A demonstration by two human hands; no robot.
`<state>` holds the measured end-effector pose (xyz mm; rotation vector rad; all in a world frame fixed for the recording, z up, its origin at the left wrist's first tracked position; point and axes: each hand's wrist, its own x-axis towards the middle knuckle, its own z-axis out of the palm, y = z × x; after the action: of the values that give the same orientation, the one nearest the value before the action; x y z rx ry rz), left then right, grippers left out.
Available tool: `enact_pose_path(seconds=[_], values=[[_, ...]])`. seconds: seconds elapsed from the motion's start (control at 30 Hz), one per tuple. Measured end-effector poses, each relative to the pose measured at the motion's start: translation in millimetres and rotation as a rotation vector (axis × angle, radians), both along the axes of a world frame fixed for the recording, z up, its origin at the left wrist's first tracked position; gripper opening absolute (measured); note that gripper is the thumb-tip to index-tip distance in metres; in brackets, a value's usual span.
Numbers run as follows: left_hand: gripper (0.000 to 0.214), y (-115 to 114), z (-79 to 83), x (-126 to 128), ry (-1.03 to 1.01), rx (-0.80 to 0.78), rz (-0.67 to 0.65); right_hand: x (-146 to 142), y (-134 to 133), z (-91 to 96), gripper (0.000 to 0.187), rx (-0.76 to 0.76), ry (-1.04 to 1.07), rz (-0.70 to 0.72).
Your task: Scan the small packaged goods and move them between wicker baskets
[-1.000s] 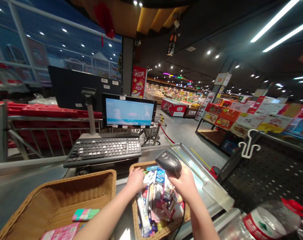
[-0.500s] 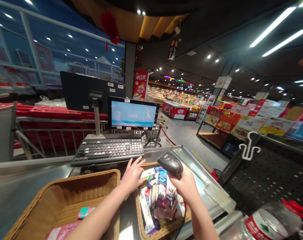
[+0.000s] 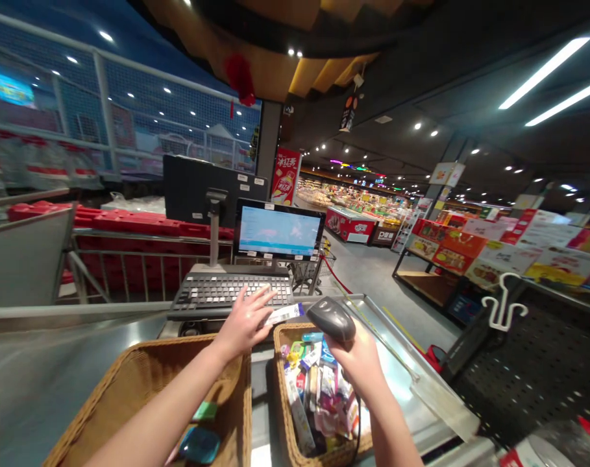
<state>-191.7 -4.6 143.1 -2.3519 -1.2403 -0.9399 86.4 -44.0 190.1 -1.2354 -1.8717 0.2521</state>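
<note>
My left hand [image 3: 243,322] holds a small white packet [image 3: 285,314] lifted above the gap between two wicker baskets, its other fingers stretched towards the keyboard [image 3: 232,291]. My right hand [image 3: 357,357] grips a dark handheld barcode scanner [image 3: 331,318], whose head faces the packet. Beneath both hands the right basket [image 3: 281,383] is packed with several small colourful packets. The left basket [image 3: 129,383] holds a few items near my forearm.
A lit till screen [image 3: 279,231] and a dark customer display [image 3: 197,188] stand behind the keyboard. The steel checkout counter [image 3: 396,363] runs away to the right. A black pegboard rack [image 3: 533,363] is at right, red barriers [image 3: 129,227] at left, shop shelves beyond.
My left hand came up out of the right basket with a white packet and moved towards the scanner. The view shifted left. My right hand kept the scanner almost still.
</note>
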Motion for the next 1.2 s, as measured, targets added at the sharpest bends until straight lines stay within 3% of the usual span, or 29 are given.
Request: enact_pose_path(seconds=[0.23,0.47,1.2], values=[[0.017,-5.8,25.7,-30.1,0.014,0.07,0.053,-27.6,-2.6,2.5,0.033,0.045,-0.008,0.05],[0.02,-13.7,39.6,-51.0,0.033,0.149,0.118,-49.4,-7.7,7.5,0.034,0.045,-0.012,0.127],[0.023,-22.3,44.3,-68.7,0.021,0.156,0.145,-67.2,-19.9,6.9,0.025,0.02,-0.041,0.129]])
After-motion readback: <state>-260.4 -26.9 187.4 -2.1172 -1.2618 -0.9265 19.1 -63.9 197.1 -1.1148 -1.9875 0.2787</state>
